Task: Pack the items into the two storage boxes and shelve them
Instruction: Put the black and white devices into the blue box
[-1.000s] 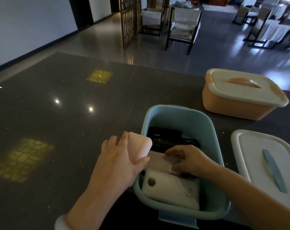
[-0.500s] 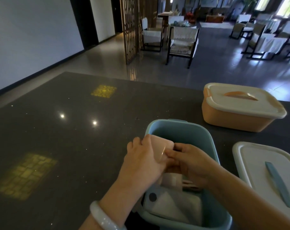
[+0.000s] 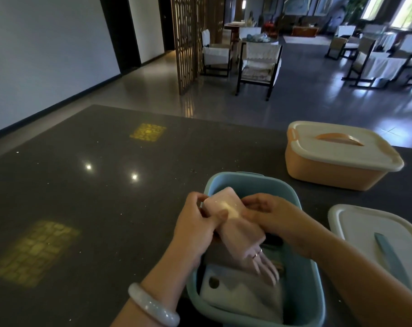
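Both hands meet over the open blue storage box (image 3: pixel 304 274), which stands at the near edge of the dark tabletop (image 3: pixel 82 208). The left hand (image 3: pixel 195 228) pinches the near-left side of a pink case (image 3: pixel 233 220), thumb laid on its upper face and fingers curled behind its far-left corner; a pale bangle (image 3: pixel 153 310) circles that wrist. The right hand (image 3: pixel 268 212) grips the case's right edge with bent fingers, the forearm crossing in from the lower right. The case is held tilted, its far end raised above the box rim and its near end dipping into the box. Below it inside the box lie a white flat pack (image 3: pixel 238 296) against the near wall and a dark item (image 3: pixel 273 240), mostly hidden. What the pinkish shape with a small ring at the case's lower end is cannot be told. To the right, just beside the box, rests a white lid (image 3: pixel 377 234) with a blue handle; farther back and apart stands the orange storage box (image 3: pixel 330 171), lidded. Left of the hands the tabletop runs wide and bare to its far edge.
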The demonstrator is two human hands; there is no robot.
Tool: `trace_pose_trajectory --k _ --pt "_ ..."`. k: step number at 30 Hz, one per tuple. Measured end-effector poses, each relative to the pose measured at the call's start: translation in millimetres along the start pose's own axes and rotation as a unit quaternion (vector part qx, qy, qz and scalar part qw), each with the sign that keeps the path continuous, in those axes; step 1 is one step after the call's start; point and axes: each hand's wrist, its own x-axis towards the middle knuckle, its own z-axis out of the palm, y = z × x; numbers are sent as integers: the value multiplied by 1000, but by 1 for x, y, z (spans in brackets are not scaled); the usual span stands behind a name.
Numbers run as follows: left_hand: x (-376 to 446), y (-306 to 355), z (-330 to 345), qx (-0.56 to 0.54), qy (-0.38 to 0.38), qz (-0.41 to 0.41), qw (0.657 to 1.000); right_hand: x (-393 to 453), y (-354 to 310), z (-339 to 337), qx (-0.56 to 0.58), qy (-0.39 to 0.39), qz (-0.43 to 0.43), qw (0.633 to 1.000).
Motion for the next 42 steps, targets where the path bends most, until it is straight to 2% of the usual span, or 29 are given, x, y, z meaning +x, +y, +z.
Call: trace_pose_trajectory --k 3,6,8,10,11,13,17,20,34,42 --pt "-1 -7 7 -44 32 -11 998 -1 5 12 -218 24 -56 974" --pt "-2 -12 9 -39 18 -19 999 3 11 18 -301 64 -92 947" --pt "-3 -15 4 91 30 46 994 7 13 13 -302 80 -102 944" --pt "-4 -17 -5 235 70 139 960 9 14 6 -309 80 -100 942" --pt "-3 -18 -11 270 84 165 945 9 15 4 -315 72 -98 941" --pt "2 -26 -20 299 77 153 939 9 20 2 -331 37 -101 937" --pt "11 -42 -25 286 -13 76 955 10 40 15 -367 -48 -114 922" --pt "9 -53 -22 235 -50 40 970 14 53 24 -368 -55 -107 922" --pt "12 -66 -21 187 -29 69 980 11 61 30 -312 -24 -52 948" --pt "14 -69 -21 185 -19 71 980 12 56 32 -288 -13 -71 955"
